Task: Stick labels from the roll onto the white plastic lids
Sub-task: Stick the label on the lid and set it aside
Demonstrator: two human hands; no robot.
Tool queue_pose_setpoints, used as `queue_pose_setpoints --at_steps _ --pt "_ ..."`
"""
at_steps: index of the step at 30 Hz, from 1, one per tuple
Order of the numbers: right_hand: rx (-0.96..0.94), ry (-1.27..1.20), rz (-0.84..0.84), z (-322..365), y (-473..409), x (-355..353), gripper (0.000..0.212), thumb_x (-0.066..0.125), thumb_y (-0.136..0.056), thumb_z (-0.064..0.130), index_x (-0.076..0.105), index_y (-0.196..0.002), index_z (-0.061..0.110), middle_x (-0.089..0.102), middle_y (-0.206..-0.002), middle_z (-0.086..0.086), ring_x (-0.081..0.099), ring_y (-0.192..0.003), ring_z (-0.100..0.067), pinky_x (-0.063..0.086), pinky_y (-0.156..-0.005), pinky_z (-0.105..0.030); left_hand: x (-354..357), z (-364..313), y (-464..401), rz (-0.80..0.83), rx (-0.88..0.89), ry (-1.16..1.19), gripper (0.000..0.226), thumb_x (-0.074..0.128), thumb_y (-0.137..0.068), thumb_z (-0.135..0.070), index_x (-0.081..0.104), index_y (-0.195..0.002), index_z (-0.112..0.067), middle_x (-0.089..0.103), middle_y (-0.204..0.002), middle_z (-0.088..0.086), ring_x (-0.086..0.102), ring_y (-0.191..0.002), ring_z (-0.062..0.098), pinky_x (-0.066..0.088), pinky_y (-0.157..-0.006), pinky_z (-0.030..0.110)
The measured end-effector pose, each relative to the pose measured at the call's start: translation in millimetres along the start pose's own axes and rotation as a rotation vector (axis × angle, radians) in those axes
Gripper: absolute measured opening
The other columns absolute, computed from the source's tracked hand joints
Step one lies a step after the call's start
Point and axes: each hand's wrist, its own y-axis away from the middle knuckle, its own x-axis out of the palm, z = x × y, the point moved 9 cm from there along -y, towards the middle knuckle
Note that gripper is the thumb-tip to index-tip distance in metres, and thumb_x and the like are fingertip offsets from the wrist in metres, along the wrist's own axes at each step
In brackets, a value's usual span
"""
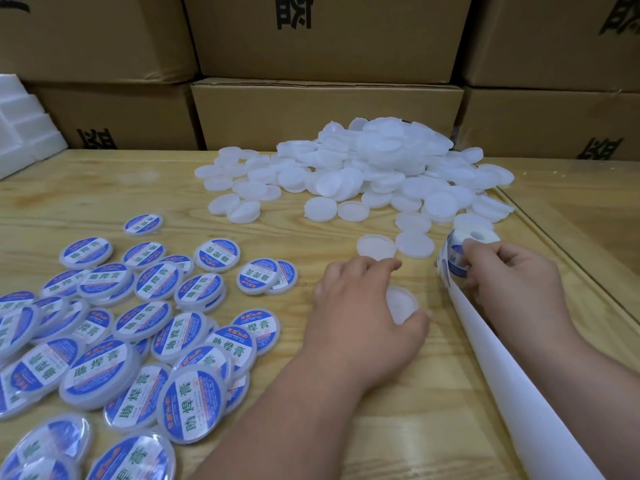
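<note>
Hands low over the wooden worktop point(104, 188), as I see it. My left hand point(363, 317) lies palm down, fingers and thumb curled round a plain white lid point(401, 304) that sits flat on the wood. Just to its right, my right hand point(512, 275) pinches the label roll point(460, 251), whose blank white backing strip point(512, 375) trails back along the right forearm. Beyond both hands lies a heap of unlabelled lids point(363, 168), white and translucent. Left of the left hand spread labelled lids point(114, 341), blue-and-white printed stickers facing up.
</note>
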Motion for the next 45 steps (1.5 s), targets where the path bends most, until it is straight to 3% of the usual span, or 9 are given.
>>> queue_pose_setpoints --at_steps 7,12,15,18,22,25,31,37,45 --pt "-0.071 0.095 0.040 3 -1 6 0.049 0.070 -0.085 0.055 0.059 -0.057 0.017 0.045 -0.048 0.005 0.038 -0.042 -0.010 0.036 -0.050 -0.027 -2 4 -1 -0.030 -0.046 -0.038 0.070 0.061 -0.074 -0.077 0.058 -0.130 -0.036 0.046 -0.135 -0.016 0.030 -0.128 0.012 0.026 -0.111 0.034" --pt "-0.122 0.122 0.119 8 4 20 0.033 0.080 -0.080 0.044 0.070 -0.070 0.014 0.054 -0.054 0.005 0.046 -0.048 -0.004 0.037 -0.045 -0.011 -12 6 -1 -0.081 -0.060 0.363 0.064 0.060 -0.079 -0.066 0.055 -0.137 -0.038 0.056 -0.129 -0.021 0.051 -0.120 -0.001 0.044 -0.104 0.026" --pt "-0.071 0.107 0.171 4 10 23 0.018 0.078 -0.083 0.031 0.073 -0.073 0.016 0.064 -0.060 -0.009 0.051 -0.048 -0.007 0.043 -0.046 -0.015 -14 6 1 -0.066 -0.062 0.676 0.041 0.043 -0.088 -0.048 0.065 -0.122 -0.045 0.066 -0.103 -0.018 0.061 -0.098 0.001 0.050 -0.091 0.031" --pt "-0.001 0.079 0.218 4 13 23 0.017 0.073 -0.085 0.023 0.072 -0.069 0.018 0.068 -0.059 0.000 0.052 -0.047 -0.007 0.045 -0.053 -0.025 -17 7 2 -0.072 -0.054 0.819 0.038 0.037 -0.090 -0.044 0.072 -0.103 -0.042 0.068 -0.094 -0.010 0.057 -0.078 0.008 0.045 -0.074 0.026" --pt "0.133 0.109 0.303 6 18 28 0.029 0.067 -0.081 0.020 0.069 -0.052 0.020 0.061 -0.053 0.003 0.046 -0.044 -0.008 0.038 -0.044 -0.022 -23 9 0 -0.118 -0.097 0.808 0.024 0.047 -0.086 -0.057 0.065 -0.093 -0.041 0.070 -0.086 -0.013 0.058 -0.067 0.008 0.048 -0.066 0.028" --pt "0.233 -0.025 0.378 7 26 42 0.024 0.063 -0.074 0.021 0.064 -0.050 0.018 0.059 -0.056 -0.001 0.044 -0.043 -0.013 0.028 -0.038 -0.021 -18 12 -3 -0.088 -0.149 0.748 0.011 0.067 -0.087 -0.042 0.057 -0.089 -0.044 0.067 -0.076 -0.024 0.058 -0.058 0.008 0.051 -0.059 0.037" --pt "0.134 -0.181 0.424 9 34 52 0.020 0.060 -0.080 0.013 0.063 -0.061 0.014 0.058 -0.053 -0.002 0.044 -0.042 -0.012 0.031 -0.038 -0.019 -15 -3 -3 -0.021 -0.039 0.769 0.018 0.074 -0.088 -0.022 0.059 -0.090 -0.032 0.070 -0.084 -0.017 0.058 -0.063 -0.002 0.047 -0.057 0.010" --pt "0.091 -0.147 0.512 7 32 61 0.010 0.065 -0.067 0.023 0.069 -0.059 0.018 0.063 -0.060 -0.007 0.049 -0.046 -0.012 0.033 -0.036 -0.022 -14 -4 -4 -0.003 -0.009 0.777 0.013 0.075 -0.089 -0.019 0.065 -0.092 -0.026 0.069 -0.074 -0.019 0.063 -0.072 -0.002 0.049 -0.070 0.011" --pt "0.088 -0.161 0.531 4 33 62 0.013 0.064 -0.067 0.021 0.067 -0.055 0.019 0.062 -0.059 -0.006 0.049 -0.046 -0.012 0.036 -0.037 -0.022 -10 -2 -5 0.024 -0.010 0.788 0.010 0.073 -0.089 -0.016 0.067 -0.092 -0.024 0.068 -0.065 -0.020 0.060 -0.064 -0.004 0.045 -0.064 0.007"
